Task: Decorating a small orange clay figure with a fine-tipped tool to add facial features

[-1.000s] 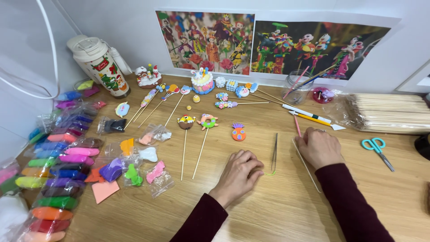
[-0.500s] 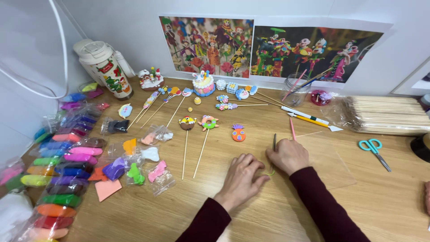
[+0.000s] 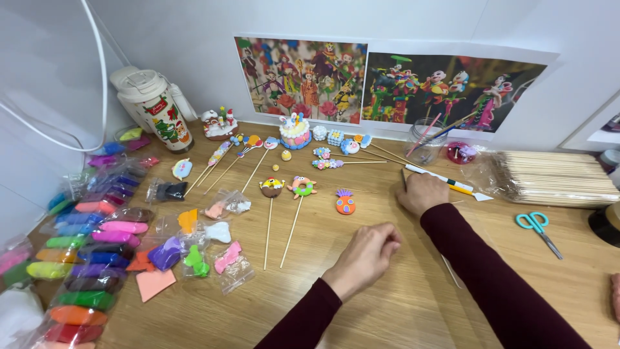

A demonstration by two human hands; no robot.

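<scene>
- the thin dark sculpting tool [image 3: 403,178] lies on the wooden table [image 3: 361,310], its tip sticking out past the top of my right hand [image 3: 423,192], just left of the white and yellow craft knife [image 3: 445,180].
- my right hand is curled over the tool with the fingers tucked under; i cannot tell whether they actually pinch it or only rest on it.
- to do this well i'd judge it best to grip the tool low near its middle and lift it straight up, so the tip does not swing.
- my left hand [image 3: 365,255] sits in a loose fist on bare wood, holding nothing, near the ends of the sticks of the doughnut figure [image 3: 301,187] and the brown round figure [image 3: 272,187].
- the pineapple piece [image 3: 345,202] lies between both hands, close enough that i'd mind my sleeve.
- further out: teal scissors [image 3: 537,226] to the right, the stack of bamboo skewers [image 3: 555,178] behind them, bagged clay colours [image 3: 97,245] far left.
</scene>
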